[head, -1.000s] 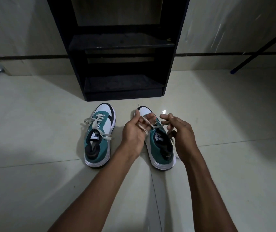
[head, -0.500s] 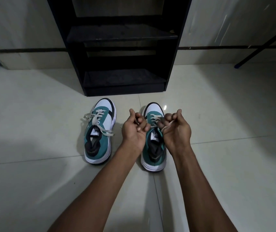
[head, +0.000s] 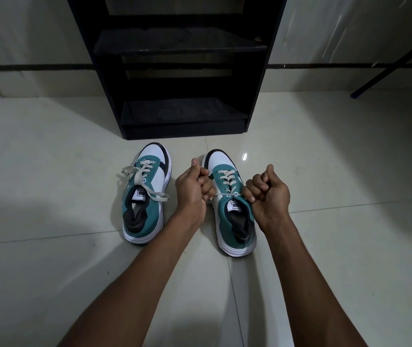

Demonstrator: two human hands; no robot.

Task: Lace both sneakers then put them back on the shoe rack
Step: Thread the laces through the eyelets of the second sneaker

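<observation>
Two teal, white and black sneakers stand side by side on the floor, toes toward the rack. The left sneaker [head: 144, 196] has its cream lace threaded, with loose ends lying across its tongue and out to the left. The right sneaker [head: 230, 204] sits between my hands. My left hand [head: 193, 189] is fisted on one end of the right sneaker's lace [head: 227, 182], at the shoe's left side. My right hand [head: 267, 194] is fisted on the other end, at the shoe's right side. The lace runs taut across the top eyelets.
A black shoe rack [head: 182, 71] with bare shelves stands against the wall just beyond the sneakers. A dark metal leg [head: 385, 68] slants down at the far right. Pale glossy floor tiles [head: 49, 246] surround the shoes.
My hands have spread apart from over the shoe's middle to either side, pulling the lace ends outward and tight. The right sneaker's laced front has come into view.
</observation>
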